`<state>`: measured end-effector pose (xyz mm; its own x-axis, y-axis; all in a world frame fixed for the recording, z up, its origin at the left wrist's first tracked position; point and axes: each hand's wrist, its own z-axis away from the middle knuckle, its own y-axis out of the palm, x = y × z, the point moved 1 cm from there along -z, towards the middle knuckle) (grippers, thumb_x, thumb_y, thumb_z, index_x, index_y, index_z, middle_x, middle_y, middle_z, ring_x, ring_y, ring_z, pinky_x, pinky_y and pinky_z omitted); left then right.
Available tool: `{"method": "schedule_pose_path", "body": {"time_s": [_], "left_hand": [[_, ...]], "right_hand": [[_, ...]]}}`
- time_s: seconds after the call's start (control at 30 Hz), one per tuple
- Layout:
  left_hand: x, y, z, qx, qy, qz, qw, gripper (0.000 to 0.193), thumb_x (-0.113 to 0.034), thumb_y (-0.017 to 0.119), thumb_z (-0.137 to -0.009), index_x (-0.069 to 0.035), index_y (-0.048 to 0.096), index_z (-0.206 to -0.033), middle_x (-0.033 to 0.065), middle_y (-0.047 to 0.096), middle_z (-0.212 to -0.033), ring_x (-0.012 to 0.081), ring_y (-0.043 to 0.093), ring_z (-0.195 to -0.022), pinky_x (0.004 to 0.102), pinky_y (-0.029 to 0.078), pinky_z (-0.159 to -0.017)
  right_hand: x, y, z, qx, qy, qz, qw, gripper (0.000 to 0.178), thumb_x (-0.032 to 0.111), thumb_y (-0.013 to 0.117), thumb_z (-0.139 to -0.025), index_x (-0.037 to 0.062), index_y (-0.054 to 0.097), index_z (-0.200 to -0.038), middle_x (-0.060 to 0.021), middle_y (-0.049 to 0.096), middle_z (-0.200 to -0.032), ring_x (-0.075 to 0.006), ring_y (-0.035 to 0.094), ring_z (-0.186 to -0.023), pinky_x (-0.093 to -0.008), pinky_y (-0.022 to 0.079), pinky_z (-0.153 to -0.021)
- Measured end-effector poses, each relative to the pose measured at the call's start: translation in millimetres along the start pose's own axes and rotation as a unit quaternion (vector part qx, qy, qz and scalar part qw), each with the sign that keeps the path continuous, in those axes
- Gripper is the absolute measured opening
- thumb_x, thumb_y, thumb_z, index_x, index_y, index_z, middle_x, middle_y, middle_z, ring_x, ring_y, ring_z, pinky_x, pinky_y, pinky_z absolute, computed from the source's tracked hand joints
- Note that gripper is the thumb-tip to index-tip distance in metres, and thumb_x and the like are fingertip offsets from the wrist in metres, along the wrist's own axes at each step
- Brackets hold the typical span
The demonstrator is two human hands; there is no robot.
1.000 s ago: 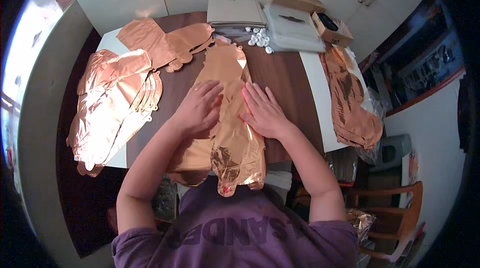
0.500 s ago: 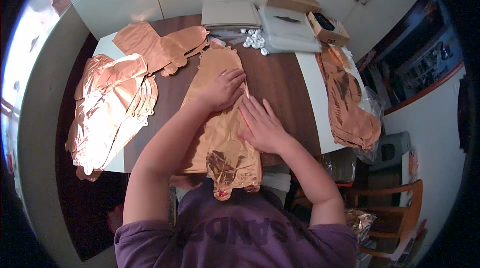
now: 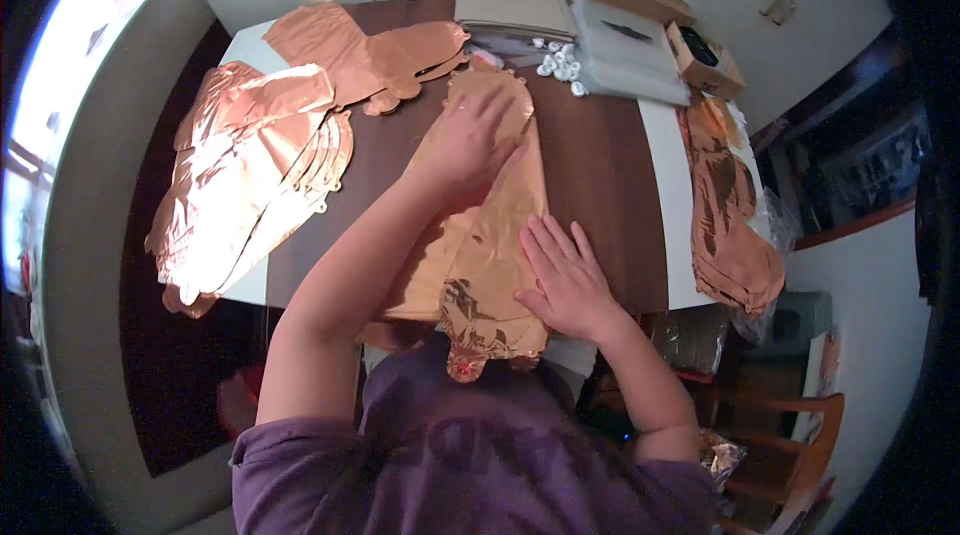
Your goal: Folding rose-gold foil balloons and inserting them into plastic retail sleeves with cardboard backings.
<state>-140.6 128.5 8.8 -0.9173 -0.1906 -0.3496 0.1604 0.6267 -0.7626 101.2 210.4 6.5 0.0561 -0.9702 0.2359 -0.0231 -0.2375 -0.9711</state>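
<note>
A flat copper-coloured foil balloon (image 3: 485,240) lies lengthwise on the brown table, its lower end hanging over the near edge. Across its far part rests my left hand (image 3: 478,143), fingers spread and pressed on the foil. My right hand (image 3: 568,277) lies flat with fingers stretched out, along the balloon's right edge, partly on the foil. The balloon's near end is crumpled and shiny, with a small red mark on a tab. Neither hand grips anything.
Stacks of flat copper foil balloons lie at the left (image 3: 250,175), far left (image 3: 345,55) and right (image 3: 735,220). Several small white rolls (image 3: 562,67) sit at the back beside a clear plastic stack (image 3: 630,50), a grey-white folder stack (image 3: 515,7) and a small cardboard box (image 3: 708,60).
My left hand has slid away from me along the foil toward its far end. My right hand stays by the right edge, flatter. The whole view has shifted a little.
</note>
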Motion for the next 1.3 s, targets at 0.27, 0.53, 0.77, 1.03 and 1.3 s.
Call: {"method": "schedule_pose_path", "body": {"time_s": [0.27,0.53,0.77,1.03,1.3], "left_hand": [[-88,-116,241,-0.163,-0.301,0.120,0.932,0.019,-0.007,0.065,-0.086,-0.004,0.056,-0.069,0.0076,0.054,-0.065,0.0187,0.051,-0.058,0.0315,0.039,-0.055],[-105,-93,251,-0.093,-0.519,0.493,0.692,0.025,-0.014,0.065,-0.092,0.002,0.061,-0.110,0.0043,0.068,-0.097,0.0113,0.063,-0.088,0.0307,0.050,-0.083],[-106,-80,139,0.155,0.024,0.356,0.921,0.015,-0.014,0.071,-0.080,-0.003,0.064,-0.087,0.0195,0.057,-0.120,0.0359,0.055,-0.114,0.0440,0.042,-0.099],[-58,-74,132,0.100,-0.031,0.040,0.994,0.064,-0.037,0.060,-0.089,0.001,0.043,-0.138,0.0256,0.038,-0.144,0.0434,0.031,-0.137,0.0526,0.024,-0.113],[-52,-37,124,0.199,0.003,-0.090,0.976,0.083,-0.060,0.044,-0.092,0.002,0.031,-0.146,0.0257,0.030,-0.151,0.0414,0.028,-0.140,0.0537,0.018,-0.115]], "right_hand": [[-3,-3,2,-0.007,-0.004,-0.047,0.999,0.075,0.042,0.061,-0.088,0.0036,0.033,-0.146,-0.0177,0.026,-0.155,-0.0340,0.021,-0.145,-0.0524,0.014,-0.117],[-4,-9,4,-0.022,-0.024,-0.056,0.998,0.069,0.038,0.066,-0.084,0.0074,0.042,-0.142,-0.0179,0.031,-0.152,-0.0368,0.024,-0.143,-0.0536,0.018,-0.116],[-5,-9,4,-0.024,-0.029,-0.074,0.997,0.072,0.030,0.071,-0.077,0.0060,0.044,-0.139,-0.0177,0.033,-0.150,-0.0369,0.023,-0.143,-0.0530,0.019,-0.116],[-9,-11,2,-0.059,-0.060,-0.089,0.992,0.069,0.021,0.072,-0.072,0.0020,0.049,-0.134,-0.0185,0.036,-0.145,-0.0365,0.028,-0.140,-0.0496,0.022,-0.116],[-25,-17,-21,-0.128,-0.079,-0.170,0.974,0.035,0.015,0.061,-0.086,0.0007,0.060,-0.118,-0.0143,0.062,-0.114,-0.0337,0.055,-0.113,-0.0442,0.041,-0.101]]}}
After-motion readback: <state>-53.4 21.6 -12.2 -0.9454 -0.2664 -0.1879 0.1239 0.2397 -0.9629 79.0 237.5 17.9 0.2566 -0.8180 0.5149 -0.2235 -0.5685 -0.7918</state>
